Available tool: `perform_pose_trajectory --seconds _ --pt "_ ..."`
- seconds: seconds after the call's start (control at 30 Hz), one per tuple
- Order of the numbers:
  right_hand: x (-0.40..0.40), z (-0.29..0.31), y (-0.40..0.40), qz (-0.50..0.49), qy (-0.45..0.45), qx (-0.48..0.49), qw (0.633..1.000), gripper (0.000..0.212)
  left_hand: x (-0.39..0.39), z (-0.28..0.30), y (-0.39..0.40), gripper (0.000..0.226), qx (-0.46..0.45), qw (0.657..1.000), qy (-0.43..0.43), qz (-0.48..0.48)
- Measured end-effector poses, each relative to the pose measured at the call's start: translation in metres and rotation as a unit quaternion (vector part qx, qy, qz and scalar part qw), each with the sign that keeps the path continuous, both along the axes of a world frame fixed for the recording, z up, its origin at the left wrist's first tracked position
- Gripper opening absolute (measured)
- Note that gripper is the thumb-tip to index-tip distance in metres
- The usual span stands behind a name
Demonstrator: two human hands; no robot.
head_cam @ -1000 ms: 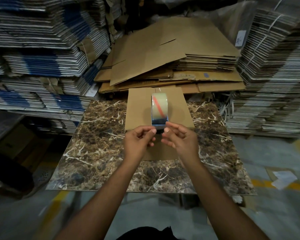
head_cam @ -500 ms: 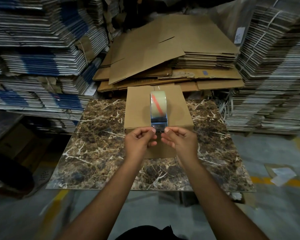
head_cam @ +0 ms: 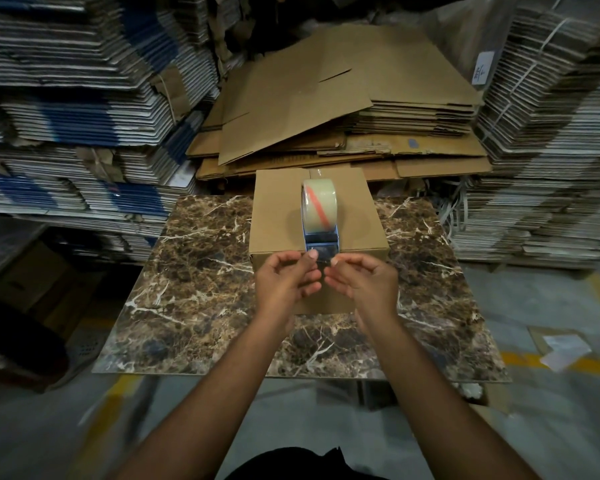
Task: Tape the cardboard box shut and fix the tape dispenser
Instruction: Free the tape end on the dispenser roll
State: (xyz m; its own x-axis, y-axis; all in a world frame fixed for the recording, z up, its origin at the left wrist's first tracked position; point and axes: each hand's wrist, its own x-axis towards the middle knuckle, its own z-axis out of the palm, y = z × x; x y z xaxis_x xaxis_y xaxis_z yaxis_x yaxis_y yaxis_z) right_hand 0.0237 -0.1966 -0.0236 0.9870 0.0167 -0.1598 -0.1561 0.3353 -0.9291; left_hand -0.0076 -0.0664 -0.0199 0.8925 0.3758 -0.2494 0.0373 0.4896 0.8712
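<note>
The left hand (head_cam: 284, 282) and right hand (head_cam: 364, 282) pinch their fingertips at the near end of the blue-framed dispenser of clear tape (head_cam: 320, 216); whether they hold loose tape I cannot tell. It stands on the closed brown cardboard box (head_cam: 278, 216) at the brown marble worktop's (head_cam: 187, 289) far edge, long axis far to near, cutter end toward the person. A clear strip shows along the far top seam, so taping looks started or done, the dispenser fix under way.

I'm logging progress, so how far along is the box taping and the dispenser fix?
Done: the box flaps are closed, with tape visible at the far end of the top seam. In hand: the dispenser stands on the box while the left hand and right hand pinch at its near end. Left: whether the near seam is taped can't be seen; the dispenser fix isn't finished.
</note>
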Motion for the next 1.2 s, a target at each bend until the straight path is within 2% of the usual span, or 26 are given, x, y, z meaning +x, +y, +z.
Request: perform_pose_trajectory --seconds 0.23,0.37,0.57,0.77,0.93,1.03,1.2 --pt "0.007 -0.002 -0.007 0.044 -0.020 -0.050 0.998 0.003 0.006 0.003 -0.004 0.039 0.010 1.000 0.012 0.011" --pt "0.012 -0.001 -0.011 0.067 -0.017 -0.077 0.995 0.008 0.005 0.002 -0.004 0.034 0.010 1.000 0.010 0.013" --pt "0.011 0.001 -0.009 0.066 0.028 -0.032 0.997 0.006 0.005 0.001 -0.006 0.031 0.010 1.000 0.002 0.016" --pt "0.012 -0.003 -0.009 0.044 0.067 0.012 0.997 0.027 0.004 -0.004 -0.004 0.027 0.013 1.000 0.003 0.021" --pt "0.011 0.002 -0.008 0.088 0.090 -0.020 0.992 0.033 0.005 -0.004 -0.007 0.028 0.030 0.999 0.006 0.033" --pt "0.014 0.004 -0.005 0.069 0.095 -0.036 0.992 0.035 0.006 -0.004 -0.007 0.029 0.036 0.999 0.010 0.036" --pt "0.016 -0.001 0.000 0.032 0.077 -0.052 0.995 0.024 0.007 -0.005 -0.006 0.034 0.036 0.999 0.013 0.027"
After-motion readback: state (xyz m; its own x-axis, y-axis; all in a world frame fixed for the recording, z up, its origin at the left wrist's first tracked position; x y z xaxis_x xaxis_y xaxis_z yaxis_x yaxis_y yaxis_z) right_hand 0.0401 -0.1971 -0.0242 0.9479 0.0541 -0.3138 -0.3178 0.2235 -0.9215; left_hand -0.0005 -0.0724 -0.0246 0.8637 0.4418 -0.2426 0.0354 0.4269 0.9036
